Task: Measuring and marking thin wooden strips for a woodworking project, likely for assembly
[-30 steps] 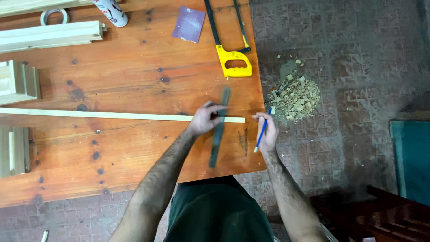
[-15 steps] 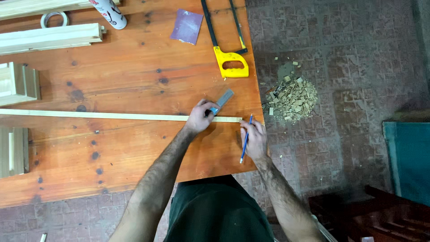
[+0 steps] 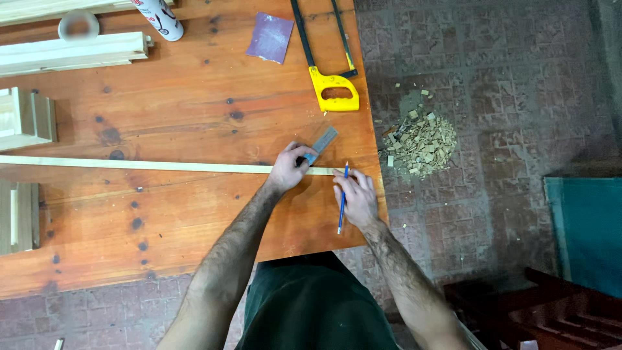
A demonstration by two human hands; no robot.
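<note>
A long pale wooden strip point(image 3: 129, 164) lies across the orange wooden table point(image 3: 181, 116). My left hand point(image 3: 289, 168) presses a grey metal square point(image 3: 322, 142) onto the strip near its right end; the blade points up and right. My right hand point(image 3: 356, 198) holds a blue pencil point(image 3: 342, 202), its tip touching the strip's right end beside the square.
A yellow-handled hacksaw point(image 3: 327, 68) and a purple sandpaper sheet point(image 3: 269, 37) lie at the table's far side. Pale wooden pieces point(image 3: 71, 53) and blocks point(image 3: 26, 118) sit at the left. A pile of wood offcuts point(image 3: 422, 139) lies on the brick floor.
The square swung from lying lengthwise toward me to angled up and right across the strip. My right hand moved left, bringing the pencil tip to the strip's end.
</note>
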